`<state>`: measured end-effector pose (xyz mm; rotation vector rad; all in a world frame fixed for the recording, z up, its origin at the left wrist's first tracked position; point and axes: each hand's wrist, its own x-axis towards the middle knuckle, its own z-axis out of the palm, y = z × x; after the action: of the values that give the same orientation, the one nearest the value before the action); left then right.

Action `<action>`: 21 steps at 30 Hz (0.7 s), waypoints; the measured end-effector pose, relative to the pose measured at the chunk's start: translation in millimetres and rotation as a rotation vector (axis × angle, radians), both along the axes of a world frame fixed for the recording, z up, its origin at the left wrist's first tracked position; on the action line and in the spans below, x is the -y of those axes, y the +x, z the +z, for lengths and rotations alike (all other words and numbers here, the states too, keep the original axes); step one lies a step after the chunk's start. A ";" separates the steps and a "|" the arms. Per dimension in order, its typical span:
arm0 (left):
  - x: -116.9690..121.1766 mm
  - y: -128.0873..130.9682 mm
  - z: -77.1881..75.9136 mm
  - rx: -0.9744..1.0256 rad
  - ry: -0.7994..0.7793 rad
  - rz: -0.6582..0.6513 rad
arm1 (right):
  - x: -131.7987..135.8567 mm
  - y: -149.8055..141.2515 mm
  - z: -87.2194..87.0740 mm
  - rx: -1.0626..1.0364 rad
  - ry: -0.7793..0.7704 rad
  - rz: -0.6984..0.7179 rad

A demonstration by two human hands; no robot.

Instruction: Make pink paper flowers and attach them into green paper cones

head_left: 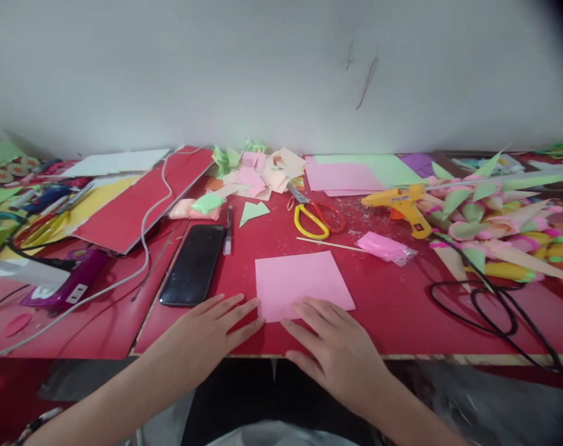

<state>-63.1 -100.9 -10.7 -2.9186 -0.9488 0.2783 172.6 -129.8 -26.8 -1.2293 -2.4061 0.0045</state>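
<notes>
A pink paper square (300,282) lies flat on the red table (392,303) near its front edge. My left hand (207,337) rests flat on the table with fingers stretched out, the fingertips touching the paper's lower left corner. My right hand (337,350) lies flat too, fingers spread, the fingertips on the paper's bottom edge. Neither hand holds anything.
A black phone (194,263) and a pen (228,230) lie left of the paper. Yellow-handled scissors (314,217), a thin stick (332,244), a pink bag (386,246), a yellow glue gun (402,204) and paper cones (495,223) sit behind and right. Black cable (490,303) loops at right; paper scraps (257,170) at back.
</notes>
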 end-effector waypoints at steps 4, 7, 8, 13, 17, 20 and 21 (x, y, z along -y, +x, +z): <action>-0.7 1.0 2.5 -0.002 0.018 -0.019 | 4.5 20.2 7.1 0.062 0.007 -0.096; -1.0 1.8 4.1 0.004 0.045 -0.029 | 7.7 34.8 12.3 0.135 0.005 -0.157; -1.0 2.2 4.9 0.005 0.048 -0.030 | 8.4 39.1 13.8 0.159 0.007 -0.174; 0.1 3.4 8.5 -0.023 0.029 -0.034 | 11.4 54.8 19.2 0.260 0.038 -0.269; -0.8 3.9 11.4 -0.049 0.013 -0.028 | 11.1 59.7 23.0 0.333 0.071 -0.346; -4.8 7.7 18.6 -0.011 -0.026 -0.040 | 4.8 56.2 23.4 0.284 0.087 -0.342; -6.0 9.9 21.6 0.010 -0.047 -0.038 | 2.1 53.1 22.3 0.242 0.068 -0.291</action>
<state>-53.2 -94.9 10.9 -2.9799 -0.9000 0.2882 225.7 -131.8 -4.5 -1.6153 -2.3761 -0.3282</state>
